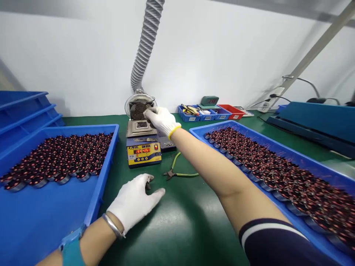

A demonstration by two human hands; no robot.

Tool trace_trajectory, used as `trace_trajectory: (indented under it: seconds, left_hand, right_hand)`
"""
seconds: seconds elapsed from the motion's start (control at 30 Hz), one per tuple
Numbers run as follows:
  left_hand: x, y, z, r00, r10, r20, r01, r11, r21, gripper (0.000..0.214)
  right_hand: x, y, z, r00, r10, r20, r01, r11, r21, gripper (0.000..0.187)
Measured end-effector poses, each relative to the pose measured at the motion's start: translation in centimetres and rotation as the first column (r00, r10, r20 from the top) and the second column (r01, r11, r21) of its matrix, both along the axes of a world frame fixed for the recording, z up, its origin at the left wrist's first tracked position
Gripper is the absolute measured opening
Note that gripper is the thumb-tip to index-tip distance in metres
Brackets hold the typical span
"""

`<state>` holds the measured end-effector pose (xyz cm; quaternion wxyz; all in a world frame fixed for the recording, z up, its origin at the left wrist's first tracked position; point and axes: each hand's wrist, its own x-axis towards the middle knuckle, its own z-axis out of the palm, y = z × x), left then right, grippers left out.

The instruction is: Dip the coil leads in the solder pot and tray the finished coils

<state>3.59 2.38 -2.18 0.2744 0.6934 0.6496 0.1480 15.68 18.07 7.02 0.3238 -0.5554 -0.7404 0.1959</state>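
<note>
Over the solder pot [141, 125], right hand [162, 120] pinched — contents unclear, left hand [134, 201] splayed on green mat [183, 225]

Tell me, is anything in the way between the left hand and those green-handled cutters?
Hardly anything. Between the left hand and the cutters lies bare green mat, save one small dark piece right by that hand. The right arm crosses the handle ends, not the gap.
</note>
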Motion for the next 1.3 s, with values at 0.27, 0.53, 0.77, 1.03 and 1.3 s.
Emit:
trace_trajectory:
  seconds: [0.27, 0.53, 0.77, 1.03, 1.3]
  left_hand:
    - [-0.7, 0.3, -0.9, 0.949, -0.222, -0.225, 0.211, 0.975, -0.069, 0.040]
    - [-0.6, 0.2, -1.1, 0.936, -0.265, -0.232, 0.252, 0.964, -0.083, 0.038]
    - [-0.9, 0.3, -1.1, 0.941, -0.272, -0.202, 0.260, 0.962, -0.086, 0.036]
    - [-0.7, 0.2, -1.2, 0.939, -0.274, -0.208, 0.261, 0.961, -0.088, 0.036]
    - [-0.8, 0.2, -1.2, 0.937, -0.278, -0.211, 0.265, 0.960, -0.086, 0.035]
  right_hand:
    - [-3.9, 6.2, 0.4, 0.981, -0.111, 0.160, 0.110, 0.994, 0.012, 0.060]
    - [-5.0, 6.5, -0.4, 0.965, -0.114, 0.235, 0.120, 0.993, -0.014, 0.055]
    - [-5.5, 5.8, 0.1, 0.943, -0.143, 0.302, 0.130, 0.990, 0.063, 0.053]
    - [-5.7, 5.3, -0.7, 0.920, -0.101, 0.378, 0.064, 0.992, 0.110, 0.048]
    - [-5.7, 5.3, -0.7, 0.914, -0.088, 0.395, 0.054, 0.994, 0.094, 0.049]
